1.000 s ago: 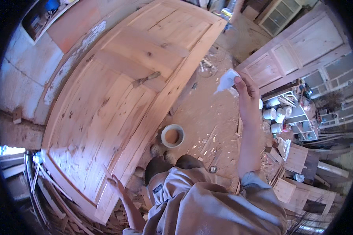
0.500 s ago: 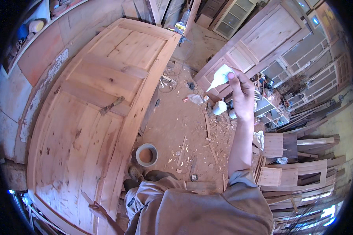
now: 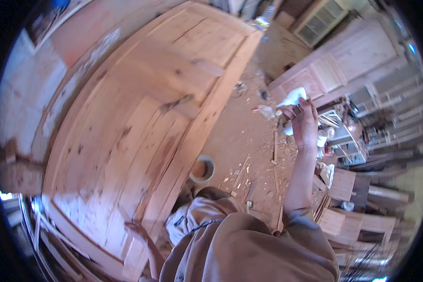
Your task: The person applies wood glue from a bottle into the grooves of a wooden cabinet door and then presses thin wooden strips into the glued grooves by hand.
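My right hand [image 3: 305,121] is raised over the floor, its fingers holding a white squeeze bottle [image 3: 294,96] by one end. The bottle's narrow nozzle points down and to the left. Low at the left, my left hand [image 3: 137,230] is over the near end of a large panelled wooden door [image 3: 141,117]. From its fingers sticks a thin, flat strip [image 3: 125,214], blurred, so I cannot tell its material. Farther along the door lies a short brush-like tool [image 3: 177,103] with a dark handle, apart from both hands.
A bucket [image 3: 202,169] with brownish contents stands on the floor beside the door. Wood scraps and shavings litter the ground. Another panelled door [image 3: 331,70] leans at the far right, near a low shelf [image 3: 345,143]. Boards and small panels [image 3: 341,184] are stacked on the right.
The whole view has shifted, so the door and bucket appear farther right, with some blur. My right hand has turned, more fingers showing beneath the bottle. Both hands keep their hold.
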Tool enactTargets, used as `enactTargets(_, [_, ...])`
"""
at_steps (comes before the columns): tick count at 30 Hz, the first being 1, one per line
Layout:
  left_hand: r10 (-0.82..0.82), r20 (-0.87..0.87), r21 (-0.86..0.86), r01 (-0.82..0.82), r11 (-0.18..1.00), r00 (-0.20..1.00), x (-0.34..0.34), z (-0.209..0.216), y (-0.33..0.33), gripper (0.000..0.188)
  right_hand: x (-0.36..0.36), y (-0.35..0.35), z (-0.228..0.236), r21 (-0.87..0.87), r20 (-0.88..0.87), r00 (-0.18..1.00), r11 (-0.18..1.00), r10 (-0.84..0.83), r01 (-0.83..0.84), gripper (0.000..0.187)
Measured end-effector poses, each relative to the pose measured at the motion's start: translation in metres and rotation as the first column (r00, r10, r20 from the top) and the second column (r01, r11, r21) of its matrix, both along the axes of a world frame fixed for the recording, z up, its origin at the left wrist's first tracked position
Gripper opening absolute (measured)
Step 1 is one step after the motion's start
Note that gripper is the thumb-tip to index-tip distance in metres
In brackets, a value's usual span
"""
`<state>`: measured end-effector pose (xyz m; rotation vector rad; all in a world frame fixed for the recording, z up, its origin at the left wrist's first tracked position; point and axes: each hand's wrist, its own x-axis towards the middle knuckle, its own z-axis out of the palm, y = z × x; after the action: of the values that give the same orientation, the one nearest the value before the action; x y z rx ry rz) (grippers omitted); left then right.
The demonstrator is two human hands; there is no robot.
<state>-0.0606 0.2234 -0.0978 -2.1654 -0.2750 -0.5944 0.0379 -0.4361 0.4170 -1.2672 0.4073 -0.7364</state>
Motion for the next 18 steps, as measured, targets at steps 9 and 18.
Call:
enactTargets(9, [-0.047, -0.084, -0.967, -0.070, 0.247, 0.995, 0.034, 0.141, -0.082, 0.034, 0.055, 0.088, -0.196, 0.407, -0.334, 0.898, 0.903, 0.285, -0.136, 0.032])
enactTargets(18, [0.081, 0.002, -1.000, 0.004, -0.027, 0.997, 0.006, 0.099, -0.066, 0.036, 0.083, 0.123, -0.355, 0.112, -0.385, 0.873, 0.954, 0.300, -0.279, 0.025])
